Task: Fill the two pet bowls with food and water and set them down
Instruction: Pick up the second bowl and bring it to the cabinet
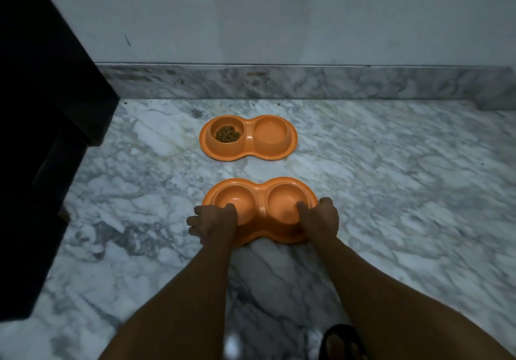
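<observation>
Two orange double pet bowls lie on the marble floor. The far bowl holds brown kibble in its left cup; its right cup looks like it holds water, hard to tell. The near bowl has both cups without food. My left hand grips the near bowl's left end, thumb over the rim into the left cup. My right hand grips its right end, thumb inside the right cup, fingers round the outer rim.
A dark cabinet stands at the left, close to both bowls. A marble skirting and white wall run behind the far bowl. My sandalled foot shows at the bottom edge. Open marble floor stretches to the right.
</observation>
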